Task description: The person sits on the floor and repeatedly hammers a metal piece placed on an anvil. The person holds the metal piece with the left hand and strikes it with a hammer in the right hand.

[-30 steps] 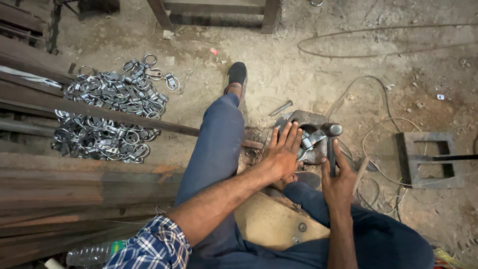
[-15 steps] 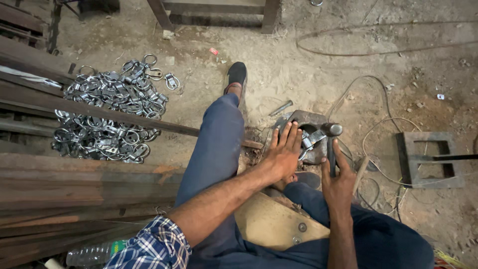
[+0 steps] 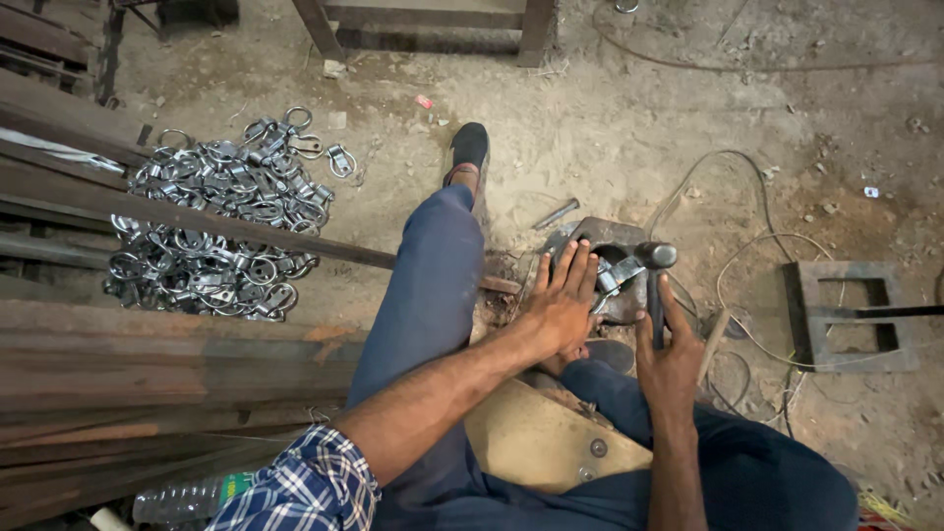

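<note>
Left hand (image 3: 562, 300) flat on metal block (image 3: 615, 241), pinning small shiny part (image 3: 618, 275). Right hand (image 3: 669, 359) grips hammer (image 3: 656, 258), head over part. Ring pile (image 3: 221, 221) far left.

I sit on a dusty dirt floor (image 3: 688, 108). On it lie a heap of metal rings (image 3: 221, 221), long rusty bars (image 3: 147, 359), loose wires (image 3: 747, 246), a steel block (image 3: 615, 256) and a square metal frame (image 3: 851, 315).

Shiny metal rings (image 3: 211, 221); dull steel block (image 3: 615, 258).
</note>
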